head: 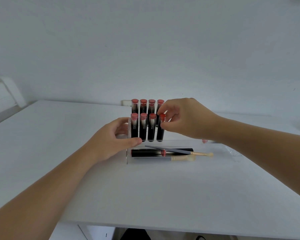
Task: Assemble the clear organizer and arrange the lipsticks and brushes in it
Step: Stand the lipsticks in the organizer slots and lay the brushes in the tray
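The clear organizer stands on the white table, stepped in tiers. Several black lipsticks with red tops stand upright in its two upper rows, such as the back-row one. My right hand pinches the top of the rightmost front-row lipstick between fingers and thumb. My left hand grips the organizer's left side, thumb along the front ledge. In the lowest tray lie two more lipsticks, a dark flat stick and two brushes with pale handles.
A red-topped lipstick peeks out behind my right wrist. A loose clear plastic piece lies on the table to the right. A white wall rises behind; a wall socket sits behind the organizer. The table's near edge runs along the bottom.
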Action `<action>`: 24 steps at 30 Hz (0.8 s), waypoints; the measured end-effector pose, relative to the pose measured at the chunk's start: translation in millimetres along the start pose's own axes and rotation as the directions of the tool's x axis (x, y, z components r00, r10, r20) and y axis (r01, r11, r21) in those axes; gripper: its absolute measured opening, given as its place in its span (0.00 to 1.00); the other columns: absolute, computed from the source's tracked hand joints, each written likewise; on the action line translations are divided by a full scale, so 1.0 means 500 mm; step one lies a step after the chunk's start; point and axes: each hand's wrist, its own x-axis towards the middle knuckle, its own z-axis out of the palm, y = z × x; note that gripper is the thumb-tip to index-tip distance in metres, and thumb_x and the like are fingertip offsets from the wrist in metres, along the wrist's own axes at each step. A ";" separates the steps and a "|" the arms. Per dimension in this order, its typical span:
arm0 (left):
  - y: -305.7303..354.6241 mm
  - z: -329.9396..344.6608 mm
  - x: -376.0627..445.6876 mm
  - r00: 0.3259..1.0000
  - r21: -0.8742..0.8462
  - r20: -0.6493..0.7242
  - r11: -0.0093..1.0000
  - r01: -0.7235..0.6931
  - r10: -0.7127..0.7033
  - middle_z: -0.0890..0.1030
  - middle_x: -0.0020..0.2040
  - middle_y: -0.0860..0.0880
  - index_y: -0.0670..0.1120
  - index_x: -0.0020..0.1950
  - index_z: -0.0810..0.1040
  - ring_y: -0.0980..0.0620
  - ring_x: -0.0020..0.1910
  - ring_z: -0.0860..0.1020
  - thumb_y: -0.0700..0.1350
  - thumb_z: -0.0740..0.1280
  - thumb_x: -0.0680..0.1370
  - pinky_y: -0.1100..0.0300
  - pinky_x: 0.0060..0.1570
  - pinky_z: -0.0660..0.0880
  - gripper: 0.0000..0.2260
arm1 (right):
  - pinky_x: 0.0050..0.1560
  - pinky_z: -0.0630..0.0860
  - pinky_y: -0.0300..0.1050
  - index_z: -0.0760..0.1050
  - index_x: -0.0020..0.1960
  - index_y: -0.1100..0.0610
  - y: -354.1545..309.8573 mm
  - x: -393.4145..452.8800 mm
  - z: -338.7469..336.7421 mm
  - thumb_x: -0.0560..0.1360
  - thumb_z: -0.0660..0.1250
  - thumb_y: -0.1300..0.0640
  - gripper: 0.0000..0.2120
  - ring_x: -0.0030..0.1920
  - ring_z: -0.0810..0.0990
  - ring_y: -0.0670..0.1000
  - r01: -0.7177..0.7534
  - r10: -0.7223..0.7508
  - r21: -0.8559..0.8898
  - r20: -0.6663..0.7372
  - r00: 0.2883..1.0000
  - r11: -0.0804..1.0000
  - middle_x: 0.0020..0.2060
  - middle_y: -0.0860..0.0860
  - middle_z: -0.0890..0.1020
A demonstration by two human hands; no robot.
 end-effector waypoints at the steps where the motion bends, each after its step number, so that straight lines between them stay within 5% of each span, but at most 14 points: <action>1: 0.000 0.000 0.001 1.000 0.000 0.001 1.000 0.000 0.000 0.82 0.59 0.67 0.63 0.66 0.76 0.68 0.59 0.80 0.65 0.76 0.63 0.63 0.62 0.72 0.32 | 0.40 0.74 0.28 0.81 0.53 0.47 0.001 0.001 0.001 0.72 0.73 0.54 0.10 0.40 0.81 0.38 -0.003 0.003 0.006 0.001 1.000 1.000 0.38 0.42 0.84; 24: -0.006 0.000 0.004 1.000 -0.006 0.002 1.000 -0.006 0.006 0.83 0.59 0.67 0.64 0.65 0.76 0.68 0.59 0.80 0.65 0.76 0.63 0.63 0.61 0.72 0.31 | 0.40 0.75 0.31 0.80 0.52 0.47 0.005 0.004 0.002 0.73 0.72 0.54 0.09 0.39 0.81 0.40 0.012 -0.012 0.014 -0.001 1.000 1.000 0.37 0.42 0.84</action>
